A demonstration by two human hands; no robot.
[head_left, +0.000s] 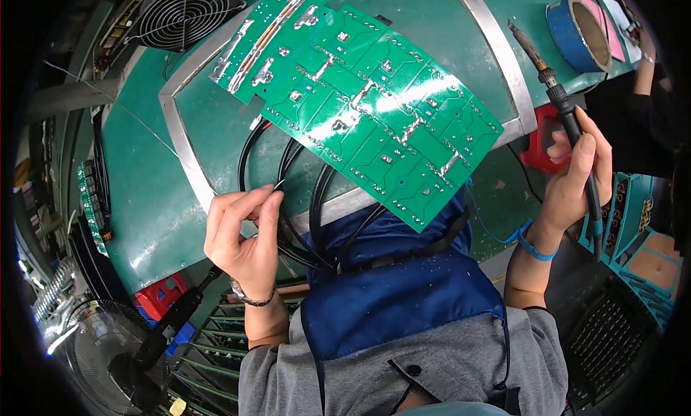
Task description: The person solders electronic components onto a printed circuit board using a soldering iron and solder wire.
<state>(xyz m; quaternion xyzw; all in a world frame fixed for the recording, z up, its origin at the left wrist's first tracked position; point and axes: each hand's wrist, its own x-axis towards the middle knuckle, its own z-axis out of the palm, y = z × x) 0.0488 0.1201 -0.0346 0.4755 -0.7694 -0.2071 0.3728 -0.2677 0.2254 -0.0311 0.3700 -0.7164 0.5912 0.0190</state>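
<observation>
A large green circuit board (403, 121) lies tilted across the metal frame, its soldered side facing up with shiny solder joints and long tinned strips. To the left of its lower edge, my left hand (241, 236) pinches a thin silvery solder wire (279, 185) between thumb and fingertips; the short end pokes out above them. My right hand (579, 171) grips a soldering iron (561, 98) by its black handle, right of the board. The iron's tip points up and away, apart from the board. Black cables (317, 200) come out from under the board.
The metal frame (489, 27) rests on the green bench (140, 222). A fan with a round grille (183, 16) stands at the far left; a blue tape roll (576, 34) at the far right. A blue wrist strap (536, 245) trails a cord. Another person's arm (644, 70) shows at right.
</observation>
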